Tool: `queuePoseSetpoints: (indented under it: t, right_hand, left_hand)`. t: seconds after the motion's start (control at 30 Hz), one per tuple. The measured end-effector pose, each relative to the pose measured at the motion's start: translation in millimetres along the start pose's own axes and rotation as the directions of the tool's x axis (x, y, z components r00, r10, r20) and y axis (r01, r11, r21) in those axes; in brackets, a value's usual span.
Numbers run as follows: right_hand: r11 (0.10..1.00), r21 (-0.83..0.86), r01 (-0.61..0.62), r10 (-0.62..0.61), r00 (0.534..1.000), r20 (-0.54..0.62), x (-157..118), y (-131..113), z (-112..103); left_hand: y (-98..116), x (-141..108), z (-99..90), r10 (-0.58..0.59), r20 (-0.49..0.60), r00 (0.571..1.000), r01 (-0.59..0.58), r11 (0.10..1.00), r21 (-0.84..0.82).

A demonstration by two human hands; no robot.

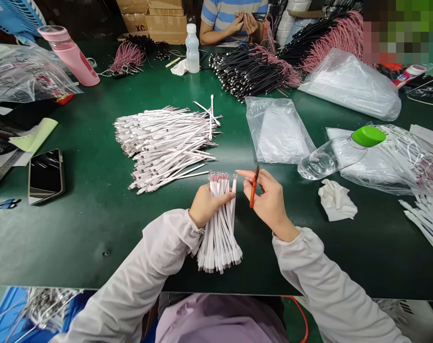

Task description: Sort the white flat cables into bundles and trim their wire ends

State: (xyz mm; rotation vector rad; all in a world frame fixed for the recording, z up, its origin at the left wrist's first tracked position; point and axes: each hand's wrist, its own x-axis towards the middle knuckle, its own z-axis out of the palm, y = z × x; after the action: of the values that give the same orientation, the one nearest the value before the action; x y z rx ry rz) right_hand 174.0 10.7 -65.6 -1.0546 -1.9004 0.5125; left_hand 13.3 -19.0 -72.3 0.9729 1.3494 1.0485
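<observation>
My left hand (209,206) grips a thick bundle of white flat cables (219,243), whose stripped pink wire ends stick up above my fingers. My right hand (268,197) is just to the right of the bundle, not touching it, and pinches small orange-handled thread snips (253,190) between thumb and fingers. The snip blades point up, close to the pink wire ends. A loose pile of similar white cables (164,147) lies on the green table mat (95,238) just beyond my hands.
A black and pink cable heap (252,71) lies behind the pile, and a co-worker's hands (244,23) work across the table. A clear bottle with a green cap (339,155), plastic bags (278,131), crumpled tissue (336,200), a phone (45,176) and a pink flask (70,56) stand around.
</observation>
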Motion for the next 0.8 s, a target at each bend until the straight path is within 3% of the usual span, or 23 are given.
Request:
queuePoseSetpoints:
  t: [0.1, 0.27, 0.57, 0.8]
  right_hand:
    - [0.999, -0.035, 0.013, -0.012, 1.000, 0.023, 0.3, -0.2, 1.1]
    - [0.994, -0.105, 0.033, -0.041, 0.996, -0.079, -0.8, 2.1, 2.5]
    - [1.000, -0.008, 0.011, -0.011, 0.999, 0.046, -2.4, -0.1, 5.4]
    - [1.000, 0.001, 0.011, -0.011, 0.999, -0.042, -2.2, 0.2, 3.9]
  left_hand:
    - [-0.4, -0.8, 0.6, 0.019, -0.005, 1.000, -0.019, 1.000, 0.013]
    - [-1.7, -1.0, 0.3, 0.044, -0.026, 0.999, -0.044, 0.999, 0.011]
    - [-3.6, -0.3, 0.5, 0.063, -0.003, 0.998, -0.063, 0.998, 0.000]
    - [-2.0, -0.9, 1.2, 0.062, -0.001, 0.998, -0.062, 0.998, -0.015]
